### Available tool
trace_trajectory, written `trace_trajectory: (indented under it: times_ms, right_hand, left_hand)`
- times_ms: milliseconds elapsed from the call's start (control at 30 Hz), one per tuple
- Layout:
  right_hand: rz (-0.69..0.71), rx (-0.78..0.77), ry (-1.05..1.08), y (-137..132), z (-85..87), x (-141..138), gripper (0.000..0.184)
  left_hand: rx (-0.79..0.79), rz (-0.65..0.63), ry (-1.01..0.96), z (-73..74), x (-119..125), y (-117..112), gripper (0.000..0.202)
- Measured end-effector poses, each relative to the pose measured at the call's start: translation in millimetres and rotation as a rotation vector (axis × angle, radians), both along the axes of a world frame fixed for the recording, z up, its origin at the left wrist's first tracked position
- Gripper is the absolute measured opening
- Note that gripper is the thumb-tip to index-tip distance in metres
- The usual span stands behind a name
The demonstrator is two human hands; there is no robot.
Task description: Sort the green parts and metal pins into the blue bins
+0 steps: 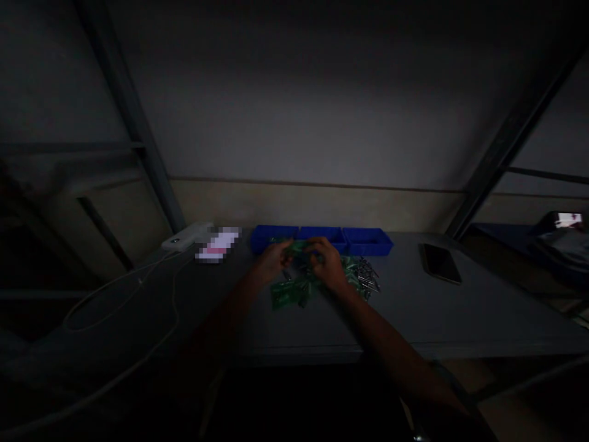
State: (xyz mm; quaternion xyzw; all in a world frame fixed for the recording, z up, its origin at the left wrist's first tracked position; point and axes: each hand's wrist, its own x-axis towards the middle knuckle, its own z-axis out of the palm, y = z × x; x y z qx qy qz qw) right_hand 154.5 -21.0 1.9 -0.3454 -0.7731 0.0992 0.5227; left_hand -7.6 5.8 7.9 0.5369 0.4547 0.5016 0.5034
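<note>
Both my hands meet over the middle of the table, just in front of the blue bins. A small green plastic bag [298, 246] stretches between them. My left hand [273, 261] pinches its left side, and my right hand [327, 263] has its fingers closed at the right side. Below lie more green plastic bags [286, 294], one flat toward the front. A heap of small metal rods or screws [367, 277] spreads to the right of my right hand, mixed with green plastic. Dim light hides the exact kind of the metal pieces.
Three blue bins stand in a row against the wall, the right one [368, 242] nearest the metal heap. A phone [439, 263] lies to the right. At left are a lit, blurred screen [218, 245], a white power strip [188, 237] and trailing cables [175, 301].
</note>
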Motion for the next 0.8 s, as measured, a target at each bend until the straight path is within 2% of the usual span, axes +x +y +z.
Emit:
trace_trajectory:
  times_ms: [67,133,267,400,500,633,700,800]
  right_hand:
    - [-0.019,-0.021,0.014,1.6,-3.6,-1.6,0.024]
    - [-0.083,-0.051,0.055,3.8,-5.0,-1.2,0.025]
    - [-0.218,-0.203,0.148,5.8,0.8,2.6,0.021]
    - [-0.079,-0.506,0.216,2.3,8.5,3.0,0.047]
    - [0.000,-0.614,0.340,0.9,8.4,0.8,0.048]
    - [0.055,-0.550,0.423,4.8,4.9,1.2,0.039]
    - [0.021,-0.481,0.409,6.9,4.5,2.7,0.036]
    - [-0.060,-0.400,0.346,7.5,5.1,3.9,0.033]
  left_hand:
    - [-0.080,0.039,-0.106,-0.2,0.9,-1.5,0.019]
    - [-0.114,0.054,-0.147,0.2,2.2,-4.8,0.021]
    - [0.053,0.051,-0.013,0.9,5.8,-10.2,0.032]
    - [0.298,0.014,0.136,0.5,9.6,-10.2,0.020]
    - [0.462,-0.008,0.253,0.8,9.8,-11.0,0.010]
    - [0.482,0.005,0.292,-1.1,7.6,-11.6,0.018]
    - [0.445,0.025,0.286,-1.8,7.5,-9.1,0.023]
    - [0.323,-0.007,0.274,2.5,9.2,-5.9,0.017]
